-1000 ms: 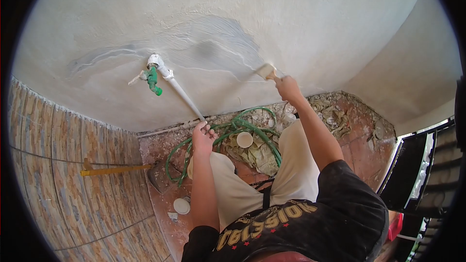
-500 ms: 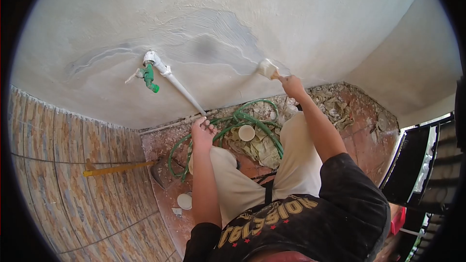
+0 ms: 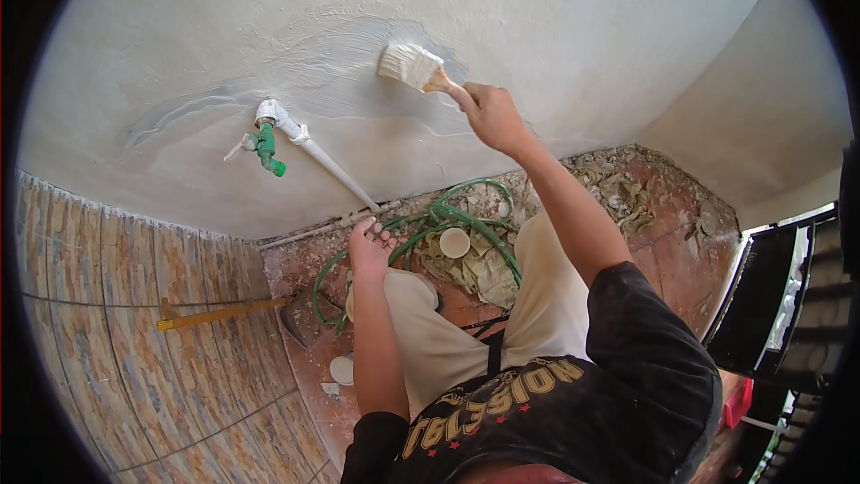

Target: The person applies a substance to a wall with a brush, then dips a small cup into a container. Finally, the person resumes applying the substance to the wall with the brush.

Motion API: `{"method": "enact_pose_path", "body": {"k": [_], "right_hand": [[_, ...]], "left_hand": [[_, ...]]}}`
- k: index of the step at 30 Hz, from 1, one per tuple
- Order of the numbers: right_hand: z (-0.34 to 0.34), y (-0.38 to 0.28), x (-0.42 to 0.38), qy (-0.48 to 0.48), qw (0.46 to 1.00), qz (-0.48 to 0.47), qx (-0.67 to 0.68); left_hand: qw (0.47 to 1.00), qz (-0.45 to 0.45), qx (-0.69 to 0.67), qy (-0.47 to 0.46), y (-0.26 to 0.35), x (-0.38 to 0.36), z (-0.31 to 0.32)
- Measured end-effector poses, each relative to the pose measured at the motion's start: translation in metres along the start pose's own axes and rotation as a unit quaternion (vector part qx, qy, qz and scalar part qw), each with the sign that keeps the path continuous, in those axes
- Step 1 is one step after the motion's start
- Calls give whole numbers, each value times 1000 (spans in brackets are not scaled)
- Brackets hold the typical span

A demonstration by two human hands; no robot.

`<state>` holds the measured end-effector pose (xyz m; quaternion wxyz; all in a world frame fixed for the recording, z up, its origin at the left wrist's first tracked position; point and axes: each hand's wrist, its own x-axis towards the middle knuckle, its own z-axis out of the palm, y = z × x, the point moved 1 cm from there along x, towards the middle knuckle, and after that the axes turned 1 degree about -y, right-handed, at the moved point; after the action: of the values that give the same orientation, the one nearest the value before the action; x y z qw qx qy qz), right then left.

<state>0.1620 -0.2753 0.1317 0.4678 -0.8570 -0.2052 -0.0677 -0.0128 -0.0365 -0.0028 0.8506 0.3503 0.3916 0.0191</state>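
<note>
My right hand (image 3: 491, 113) is closed around the handle of a wide paintbrush (image 3: 412, 68) with whitish, paint-coated bristles. The bristles are at the grey patch (image 3: 349, 94) on the pale wall (image 3: 573, 27), toward the patch's upper right side. My left hand (image 3: 370, 246) is above my left knee, near the foot of a white pipe (image 3: 336, 166). Its fingers are loosely curled and apart, with nothing visible in them. At the pipe's upper end, a green tap (image 3: 268, 148) sticks out from the wall.
A green hose (image 3: 470, 219) lies coiled on the floor around a white cup (image 3: 454, 243) and crumpled cloth or paper (image 3: 488, 275). A hoe-like tool with a yellow handle (image 3: 224, 315) leans at the stone-patterned wall (image 3: 134, 376). Debris (image 3: 618, 197) lines the wall's base.
My right hand has carried the paintbrush up and to the left, from the lower right edge of the grey patch onto the patch. My left hand has stayed nearly in place.
</note>
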Motion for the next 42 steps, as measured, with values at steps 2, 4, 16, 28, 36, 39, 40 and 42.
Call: {"method": "enact_pose_path", "body": {"k": [2, 4, 16, 28, 36, 39, 40, 42], "right_hand": [[-1, 42, 0, -22, 999, 4, -31], [-5, 90, -14, -88, 987, 77, -113], [-23, 94, -36, -84, 972, 103, -192], [4, 142, -40, -47, 983, 102, -149], [-21, 111, -53, -94, 951, 199, -215], [-36, 4, -28, -64, 987, 32, -145], [-38, -25, -20, -45, 993, -4, -105], [-36, -55, 0, 0, 994, -79, -71]], "left_hand": [[1000, 2, -3, 8, 0, -1, 1], [1000, 2, -1, 4, 1, 0, 3], [1000, 0, 3, -17, 0, 2, 1], [1000, -1, -5, -6, 0, 5, -2], [1000, 4, -6, -8, 1, 2, 3], [1000, 0, -5, -11, -1, 2, -1], [1000, -2, -8, -13, 0, 2, -2], [1000, 0, -11, -17, 0, 3, 0]]}}
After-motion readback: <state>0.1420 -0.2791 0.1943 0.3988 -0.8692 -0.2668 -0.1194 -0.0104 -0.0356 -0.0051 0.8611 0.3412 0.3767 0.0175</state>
